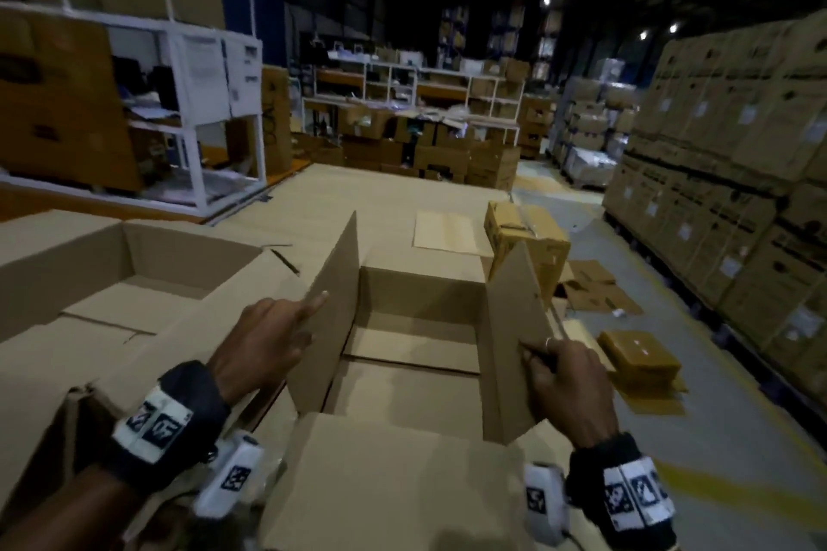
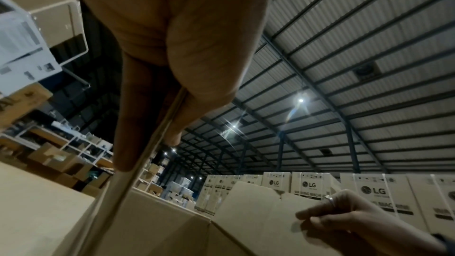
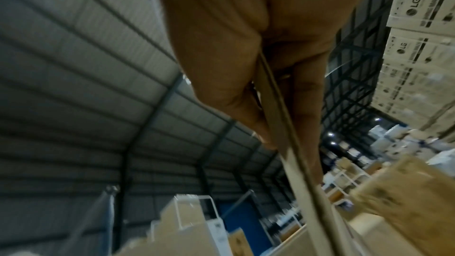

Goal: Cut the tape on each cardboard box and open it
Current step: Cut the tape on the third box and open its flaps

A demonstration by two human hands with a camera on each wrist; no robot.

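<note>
**Both hands hold the side flaps of an open box**

Nearest the head camera lies the near flap (image 1: pixel 394 474) of the open cardboard box (image 1: pixel 416 327), folded out flat toward the person between two wrists that wear black bands with white marker tags. Just beyond it, the left hand (image 1: pixel 268 340) pinches the box's left flap (image 1: pixel 333 304): in the left wrist view the cardboard edge runs between the thumb on the inner face and the fingers on the outer face, with the forefinger stretched out along the flap. Across the opening, the right hand (image 1: pixel 566 380) grips the right flap (image 1: pixel 514 340) in the same manner, thumb on the inside, fingers curled round the outside; a ring shows on one finger, and a thin dark object lies under the fingers, too small to identify. Both flaps stand roughly upright.

Left of this box sits another open box (image 1: pixel 125 273). Beyond the right flap stands a small taped carton (image 1: pixel 526 237). Farther off, white shelving (image 1: pixel 206 103) rises to the left and tall stacked cartons (image 1: pixel 734 157) line the right.
</note>
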